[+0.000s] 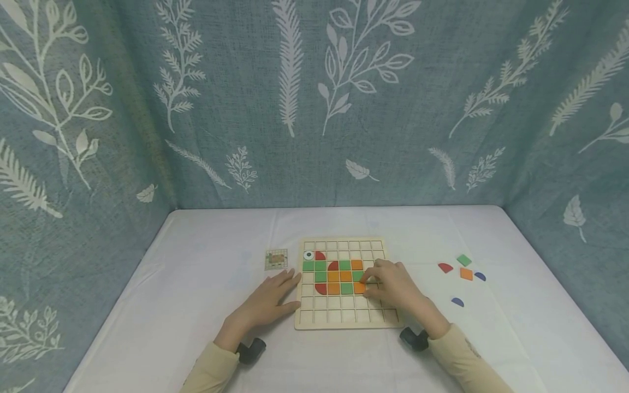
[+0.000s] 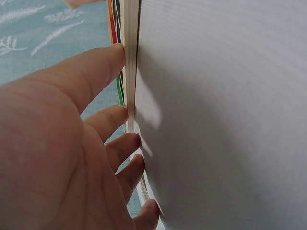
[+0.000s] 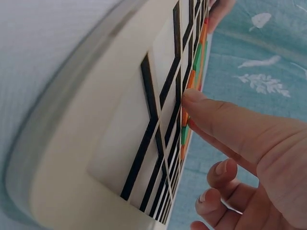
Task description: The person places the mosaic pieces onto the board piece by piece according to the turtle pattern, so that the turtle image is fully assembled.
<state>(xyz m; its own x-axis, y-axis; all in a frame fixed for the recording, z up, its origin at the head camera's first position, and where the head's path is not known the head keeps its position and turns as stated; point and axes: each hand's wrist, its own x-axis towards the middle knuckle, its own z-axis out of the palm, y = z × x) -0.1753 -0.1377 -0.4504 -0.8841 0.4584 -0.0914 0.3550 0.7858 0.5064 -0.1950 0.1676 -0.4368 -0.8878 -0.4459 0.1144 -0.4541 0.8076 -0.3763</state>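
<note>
An orange tile (image 1: 359,287) sits at the right end of the coloured pattern on the wooden grid board (image 1: 344,319), and the right hand (image 1: 393,286) has its fingertips on it, pressing or pinching it into a cell; the right wrist view shows a fingertip (image 3: 194,96) against the tile edges, the other fingers loosely curled. Whether the tile is truly pinched or only pushed I cannot tell. Green, orange and red tiles fill the cells around it, with a white eye piece (image 1: 308,255) near the board's far left corner. The left hand (image 1: 267,303) lies flat on the table, fingers straight, their tips against the board's left edge, steadying it. The board lies near the table's (image 1: 196,284) front edge, about midway across. Spare pieces (image 1: 462,270) lie well apart toward the right edge; a small pattern card (image 1: 276,259) lies just left of the board.

The risk, as I judge it: the tile may catch tilted on a grid rib instead of dropping flat, and a sideways push could nudge neighbouring tiles out of their cells or slide the board if the left hand lifts.
</note>
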